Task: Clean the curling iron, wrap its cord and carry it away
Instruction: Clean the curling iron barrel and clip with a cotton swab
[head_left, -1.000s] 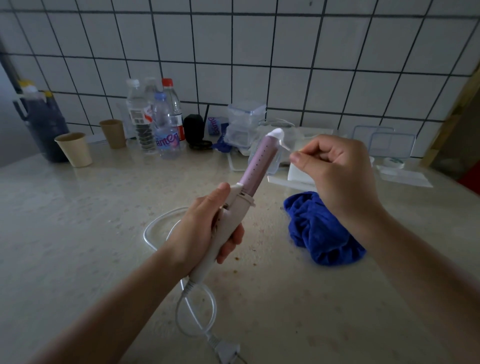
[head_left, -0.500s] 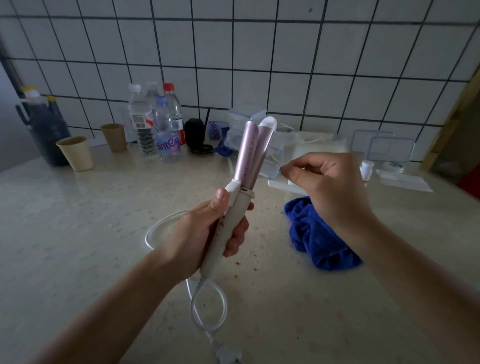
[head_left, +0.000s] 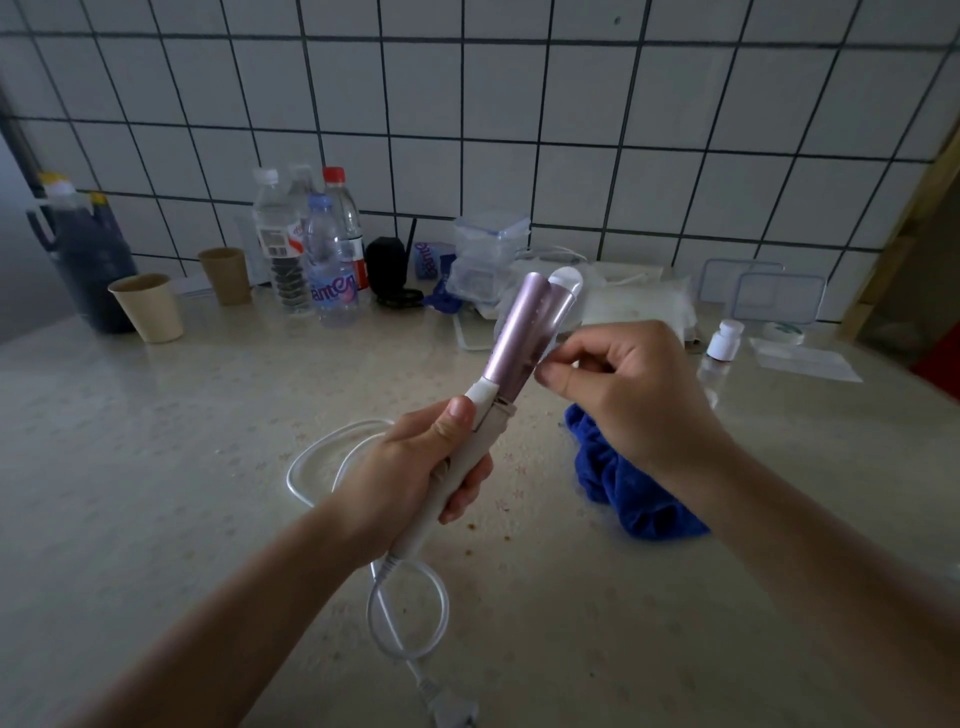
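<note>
Head camera: left hand (head_left: 415, 467) grips the white-handled, pink-barrelled curling iron (head_left: 488, 431) — thumb on its lever (head_left: 480, 392). Curled fingers (head_left: 558, 376) of the right hand (head_left: 639, 395) touch the barrel (head_left: 511, 332) — pinching anything? Cannot tell.

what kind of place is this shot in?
Likely a home kitchen or utility counter: a white-tiled wall with dark grout, a speckled beige stone countertop, and clear plastic water bottles, brown paper cups and clear lidded plastic containers lined up along the wall.
</note>
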